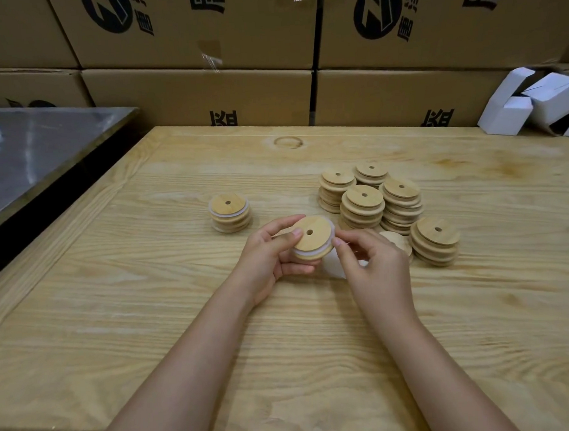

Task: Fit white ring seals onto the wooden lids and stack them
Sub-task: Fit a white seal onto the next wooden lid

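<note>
My left hand [272,252] grips a round wooden lid [312,236] with a centre hole, held tilted above the table. A white ring seal [333,234] runs round the lid's edge, and my right hand [371,260] pinches it at the lid's right side. More white seals [333,264] lie on the table under my right hand, partly hidden. To the left stands a short stack of lids with white seals [230,213]. To the right stand several stacks of bare wooden lids [388,203], and a single lid [397,242] lies beside them.
The wooden table [183,319] stretches all around. A steel-topped table [42,152] adjoins at the left. Brown cardboard boxes [204,94] wall off the back. White folded cartons [534,103] lie at the back right corner.
</note>
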Demonstrator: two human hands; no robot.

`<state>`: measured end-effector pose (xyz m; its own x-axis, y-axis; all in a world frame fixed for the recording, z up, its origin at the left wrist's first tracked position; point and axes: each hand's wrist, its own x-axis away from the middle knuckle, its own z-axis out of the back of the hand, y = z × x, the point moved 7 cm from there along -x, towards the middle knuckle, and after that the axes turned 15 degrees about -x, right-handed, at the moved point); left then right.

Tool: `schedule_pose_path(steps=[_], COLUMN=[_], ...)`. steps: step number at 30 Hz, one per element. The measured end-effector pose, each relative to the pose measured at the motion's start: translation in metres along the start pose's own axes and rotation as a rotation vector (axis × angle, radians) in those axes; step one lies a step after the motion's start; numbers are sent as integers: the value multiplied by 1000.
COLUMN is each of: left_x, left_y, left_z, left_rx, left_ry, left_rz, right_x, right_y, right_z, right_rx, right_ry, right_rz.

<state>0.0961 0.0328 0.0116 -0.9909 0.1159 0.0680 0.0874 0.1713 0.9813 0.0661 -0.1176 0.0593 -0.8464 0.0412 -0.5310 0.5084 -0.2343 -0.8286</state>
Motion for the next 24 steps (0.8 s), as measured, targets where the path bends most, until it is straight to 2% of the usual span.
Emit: schedule_pose_path(steps=[2,5,9,13,18,24], left_x=[1,0,6,15,9,-4], left_y=[0,5,34,48,36,27], left_z=[1,9,51,96,123,128], left_rx=[-10,-44,-225,-228,-177,-298], left_ry=[17,148,562,833,891,809], left_rz=[-8,-67,-273,-306,-260,-234], right_x=[3,6,7,8,7,4], right_y=[-8,-8,-14,-16,-11,-9], right_z=[-4,-10,-9,-10,-7,-3], right_rx=[116,210,245,249,225,210], right_ry=[-23,-66,-44,-38,-25,-2], right_rz=[112,117,170,187,171,154])
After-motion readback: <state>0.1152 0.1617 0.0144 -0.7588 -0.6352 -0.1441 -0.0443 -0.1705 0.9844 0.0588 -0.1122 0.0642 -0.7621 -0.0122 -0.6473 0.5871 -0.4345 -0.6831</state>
